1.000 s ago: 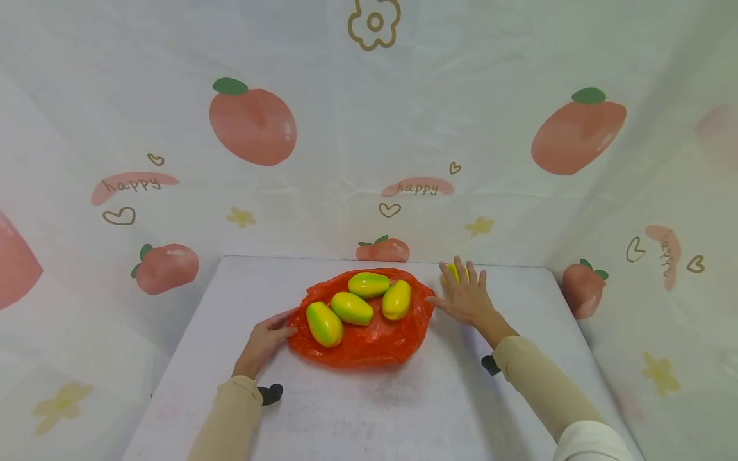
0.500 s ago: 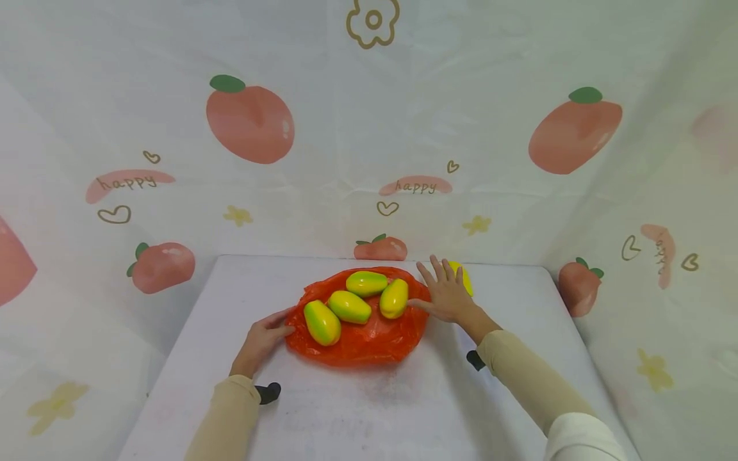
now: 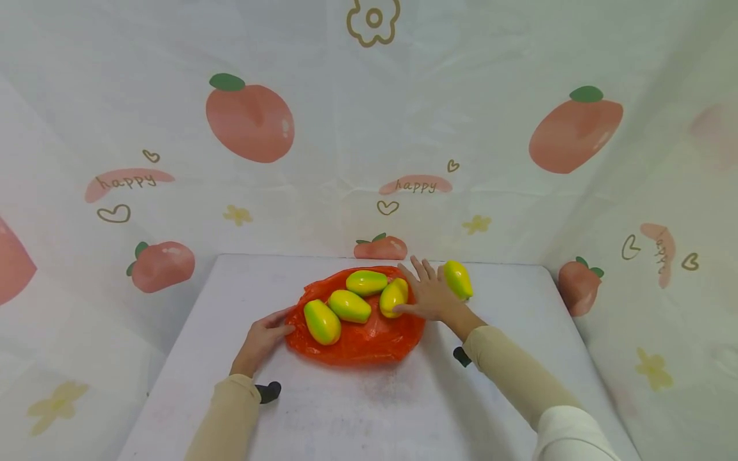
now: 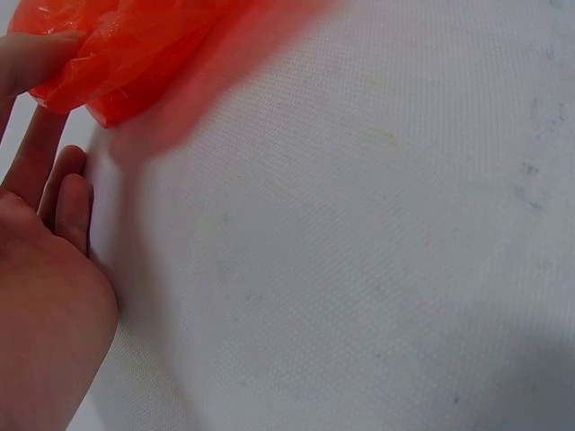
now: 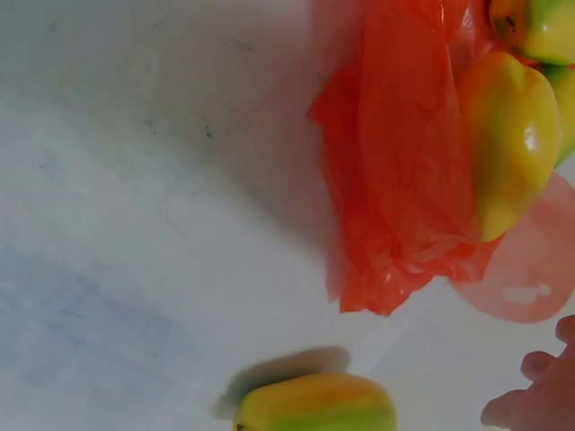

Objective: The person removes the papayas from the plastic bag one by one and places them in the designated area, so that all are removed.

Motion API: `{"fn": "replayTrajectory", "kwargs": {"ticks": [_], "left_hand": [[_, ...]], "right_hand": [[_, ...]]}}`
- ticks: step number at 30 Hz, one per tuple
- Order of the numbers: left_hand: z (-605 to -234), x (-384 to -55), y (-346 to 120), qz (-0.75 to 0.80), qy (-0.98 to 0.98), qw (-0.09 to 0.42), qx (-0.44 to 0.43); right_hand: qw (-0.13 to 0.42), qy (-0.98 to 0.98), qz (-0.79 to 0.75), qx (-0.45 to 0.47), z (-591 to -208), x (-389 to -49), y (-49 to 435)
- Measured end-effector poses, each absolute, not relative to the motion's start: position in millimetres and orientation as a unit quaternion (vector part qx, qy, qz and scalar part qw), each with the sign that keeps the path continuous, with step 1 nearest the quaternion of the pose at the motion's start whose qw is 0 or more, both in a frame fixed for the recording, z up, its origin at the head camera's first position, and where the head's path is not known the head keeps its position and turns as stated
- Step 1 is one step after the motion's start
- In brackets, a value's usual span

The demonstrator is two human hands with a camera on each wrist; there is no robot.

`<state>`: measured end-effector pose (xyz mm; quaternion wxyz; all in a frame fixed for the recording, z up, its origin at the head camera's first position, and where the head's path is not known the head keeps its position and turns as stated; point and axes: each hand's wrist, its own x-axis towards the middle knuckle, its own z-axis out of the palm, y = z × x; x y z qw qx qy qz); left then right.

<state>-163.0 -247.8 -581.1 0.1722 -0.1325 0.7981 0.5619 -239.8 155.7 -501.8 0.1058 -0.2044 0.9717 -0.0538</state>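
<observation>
Apparently mid-bagging: left hand [image 3: 261, 342] pinches red bag [image 3: 369, 346] at left edge, right hand [image 3: 434, 298] spreads empty fingers over its right side, four fruits [image 3: 349, 306] inside, fifth fruit [image 3: 458, 280] on table [image 3: 519, 310] just right; next grasp needs those fingers curled.

Left hand [image 3: 261, 340] at red bag [image 3: 371, 344] of fruits [image 3: 349, 306], right hand [image 3: 432, 297] outspread

The red plastic bag [image 3: 369, 346] spreads wide, crumpled and shiny; four glossy yellow-green fruits [image 3: 350, 307] lie on their sides in it, mostly toward its left and far edges; a matching fifth fruit [image 3: 458, 280] lies apart, beyond its right edge.
</observation>
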Motion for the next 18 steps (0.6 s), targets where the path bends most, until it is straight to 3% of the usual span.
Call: {"fn": "replayTrajectory", "kwargs": {"ticks": [18], "left_hand": [[-582, -164, -249, 0.564, 0.798, 0.171, -0.127]], "right_hand": [[0.149, 0.952, -0.139, -0.23, -508, -245, 138]]}}
